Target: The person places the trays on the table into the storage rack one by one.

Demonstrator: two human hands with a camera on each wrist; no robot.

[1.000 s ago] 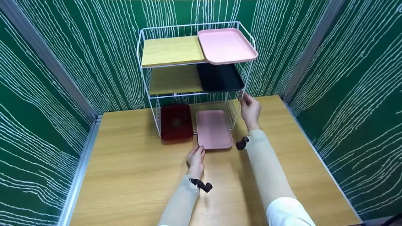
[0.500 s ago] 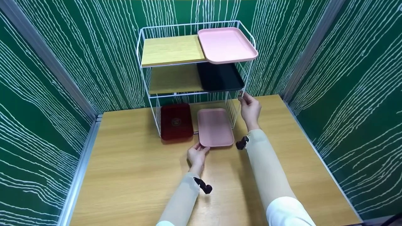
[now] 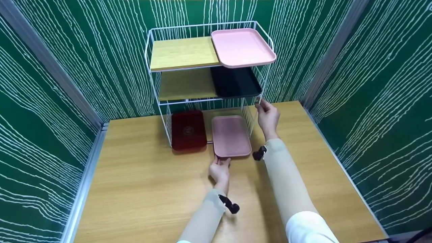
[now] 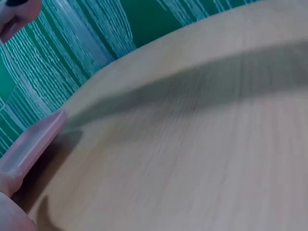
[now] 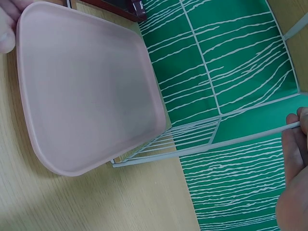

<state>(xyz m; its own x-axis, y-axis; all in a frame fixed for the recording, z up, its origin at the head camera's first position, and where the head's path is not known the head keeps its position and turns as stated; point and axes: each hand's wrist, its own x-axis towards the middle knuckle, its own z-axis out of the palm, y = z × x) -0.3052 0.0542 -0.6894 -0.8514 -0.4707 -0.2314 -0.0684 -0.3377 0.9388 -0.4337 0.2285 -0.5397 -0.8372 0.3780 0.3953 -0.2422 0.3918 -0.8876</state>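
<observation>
A white wire rack with wooden shelves point(image 3: 184, 54) stands at the back of the table. On its lowest level lies a pink tray point(image 3: 231, 136), its front end jutting out past the rack. My left hand point(image 3: 219, 171) pinches that tray's near edge by the left front corner; in the left wrist view the thumb point(image 4: 9, 184) meets the rim. With curled fingers, my right hand point(image 3: 269, 116) grips the rack's front right upright, below the middle shelf. The right wrist view shows these fingers point(image 5: 293, 144) around the white wire.
Left of the lower pink tray is a dark red tray point(image 3: 189, 131), also on the lowest level. A black tray point(image 3: 236, 82) sits on the middle shelf's right side. Another pink tray point(image 3: 243, 47) overhangs the top shelf's right front. Green walls point(image 3: 381, 118) enclose the table.
The lower pink tray has shifted slightly back and right. My left hand has moved right along its front edge, thumb now at the near side. The right hand stays on the upright.
</observation>
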